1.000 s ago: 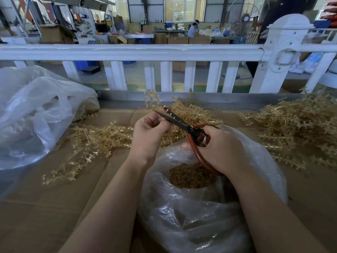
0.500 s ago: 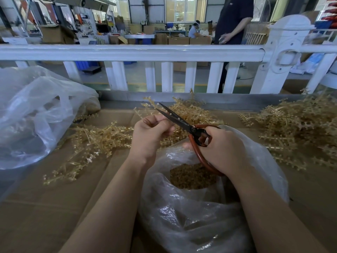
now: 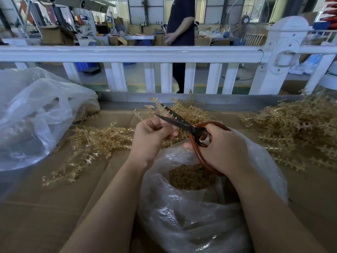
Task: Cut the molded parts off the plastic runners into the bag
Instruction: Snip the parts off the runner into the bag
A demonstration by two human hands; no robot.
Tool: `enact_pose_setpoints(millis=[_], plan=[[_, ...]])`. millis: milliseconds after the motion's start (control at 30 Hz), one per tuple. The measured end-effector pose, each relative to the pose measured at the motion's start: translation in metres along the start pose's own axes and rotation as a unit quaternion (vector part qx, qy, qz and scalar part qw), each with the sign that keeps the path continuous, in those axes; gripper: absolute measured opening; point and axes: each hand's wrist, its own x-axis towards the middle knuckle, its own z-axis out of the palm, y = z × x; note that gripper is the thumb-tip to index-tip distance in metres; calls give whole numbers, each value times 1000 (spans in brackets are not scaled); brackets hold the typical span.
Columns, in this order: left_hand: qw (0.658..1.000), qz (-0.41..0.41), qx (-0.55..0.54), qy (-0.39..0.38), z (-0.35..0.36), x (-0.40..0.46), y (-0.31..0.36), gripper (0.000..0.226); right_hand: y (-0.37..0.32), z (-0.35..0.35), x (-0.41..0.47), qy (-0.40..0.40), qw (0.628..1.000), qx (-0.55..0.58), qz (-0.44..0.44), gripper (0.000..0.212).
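My left hand (image 3: 151, 137) pinches a thin amber plastic runner (image 3: 173, 115), its fingers curled round it above the bag. My right hand (image 3: 224, 148) grips the red loop handles of dark scissors (image 3: 179, 122). The blades stand apart, with the runner lying between them. Below both hands a clear plastic bag (image 3: 200, 212) stands open, with a heap of small amber cut parts (image 3: 191, 177) inside. How much runner is in my left hand is hidden by the fingers.
Piles of amber runners lie at left (image 3: 91, 143), behind the hands (image 3: 189, 108) and at right (image 3: 299, 132) on the cardboard-covered table (image 3: 45, 207). A second clear bag (image 3: 34, 115) sits far left. A white fence (image 3: 131, 53) borders the table; a person (image 3: 180, 33) walks beyond it.
The scissor blades have opened wider and tilted up slightly. The person behind the fence has walked from right toward the middle. My hands stay over the bag.
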Motion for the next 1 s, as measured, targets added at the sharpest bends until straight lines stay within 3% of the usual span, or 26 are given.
enact_pose_setpoints(millis=[467,800,1000], plan=[[1000,19,0,-22,-1,-1,0,13,0,2,0,-3,1000,28,9,75],[1000,-16,-17,-7,-1,1,-1,14,-1,2,0,9,999,32,10,62],[998,-37,-43,2,0,2,-1,8,2,4,1,-27,999,41,22,69]])
